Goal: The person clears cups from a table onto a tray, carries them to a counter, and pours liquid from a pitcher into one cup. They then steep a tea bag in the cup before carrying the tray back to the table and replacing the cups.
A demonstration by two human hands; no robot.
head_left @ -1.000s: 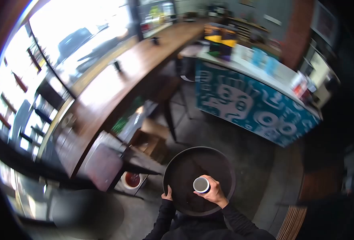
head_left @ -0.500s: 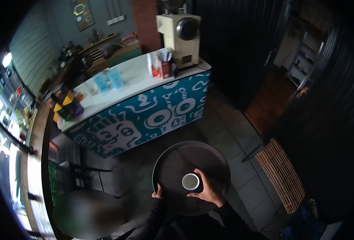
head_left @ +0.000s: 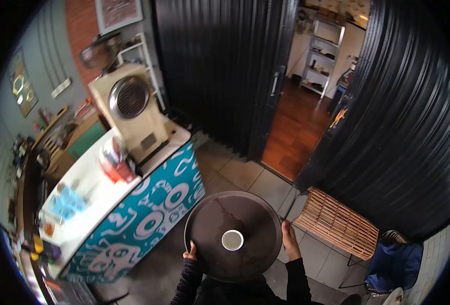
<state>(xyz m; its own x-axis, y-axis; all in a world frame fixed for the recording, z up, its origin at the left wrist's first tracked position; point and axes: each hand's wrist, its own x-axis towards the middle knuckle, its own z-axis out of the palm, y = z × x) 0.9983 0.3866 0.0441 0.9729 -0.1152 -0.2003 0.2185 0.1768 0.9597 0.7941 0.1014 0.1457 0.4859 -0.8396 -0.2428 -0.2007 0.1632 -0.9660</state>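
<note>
Tray (head_left: 208, 231) before us in the head view: our left hand (head_left: 191, 252) clasps its rim, thumb on top; our right hand (head_left: 290, 241) is at the opposite edge — its grip we cannot tell. We should hold both sides level for the cup (head_left: 232, 240) standing mid-tray.

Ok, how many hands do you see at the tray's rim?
2. The left hand is at the left side of the tray, the right hand at its right side. No other hand shows, though the tray hides whatever is beneath it.
</note>
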